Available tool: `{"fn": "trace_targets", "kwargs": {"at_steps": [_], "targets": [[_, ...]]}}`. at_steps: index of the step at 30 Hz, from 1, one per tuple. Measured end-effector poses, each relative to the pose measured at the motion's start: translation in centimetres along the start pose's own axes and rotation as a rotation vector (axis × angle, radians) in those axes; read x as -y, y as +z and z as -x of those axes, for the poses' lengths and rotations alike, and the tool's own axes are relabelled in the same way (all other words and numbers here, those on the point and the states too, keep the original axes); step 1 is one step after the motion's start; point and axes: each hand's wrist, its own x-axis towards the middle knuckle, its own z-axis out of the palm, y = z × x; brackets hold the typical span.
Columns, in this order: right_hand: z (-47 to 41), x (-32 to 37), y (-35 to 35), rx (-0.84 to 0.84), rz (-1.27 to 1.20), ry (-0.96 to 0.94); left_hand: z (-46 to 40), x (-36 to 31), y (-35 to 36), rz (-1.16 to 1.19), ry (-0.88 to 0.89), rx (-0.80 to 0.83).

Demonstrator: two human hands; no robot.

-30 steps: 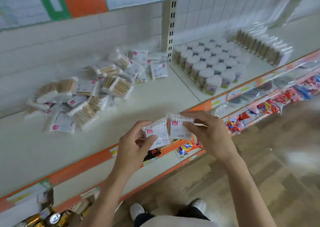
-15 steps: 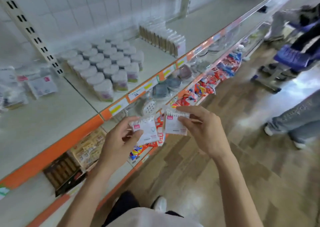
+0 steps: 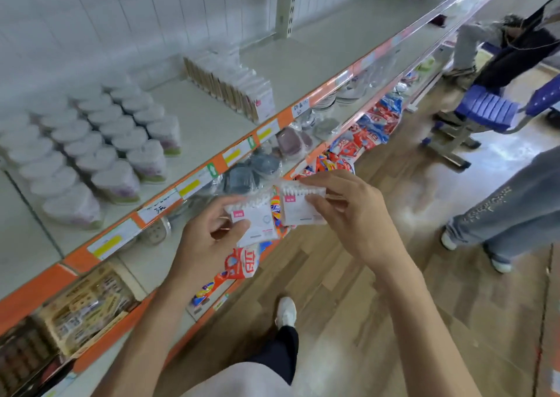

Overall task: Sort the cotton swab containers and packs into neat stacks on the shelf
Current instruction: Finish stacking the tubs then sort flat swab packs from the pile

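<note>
My left hand [image 3: 203, 239] pinches a small white cotton swab pack [image 3: 257, 221] with a pink label, held in front of the shelf's orange edge. Beside it, my right hand [image 3: 351, 215] grips a second, matching swab pack [image 3: 295, 206]. The two packs are side by side and slightly apart. On the white shelf [image 3: 212, 124] stand several heart-shaped swab containers [image 3: 115, 181] in rows at the left. Further right on the shelf a neat row of upright flat swab packs [image 3: 233, 87] is lined up.
Lower shelves hold bowls [image 3: 260, 166], red snack bags [image 3: 360, 142] and boxed goods [image 3: 85, 308]. A person in grey jeans [image 3: 509, 215] stands at the right. Behind them is a blue cart [image 3: 485, 112] and another person [image 3: 521, 42]. My foot [image 3: 286, 312] is on the wooden floor.
The view has swung right along the shelf; the loose pile of packs at the left has gone out of sight. Both hands still hold their packs, now nearer the upright row.
</note>
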Motion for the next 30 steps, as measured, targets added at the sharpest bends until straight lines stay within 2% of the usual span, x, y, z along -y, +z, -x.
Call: {"fn": "trace_targets", "kwargs": {"at_steps": [9,18,30], "targets": [[-7.6,-8.9,-5.7,0.093,-0.021,0.104,-11.8,-0.7,7.5,0.012,0.038,-0.034],[-13.7,-15.0,-8.2,0.085,-0.065,0.118,-18.0,-1.9,12.1,-0.078,-0.003,-0.029],[-26.7,-24.2,-10.1,0.227,-0.216,0.067,-26.7,-3.9,19.0,-0.176,-0.039,-0.269]]}}
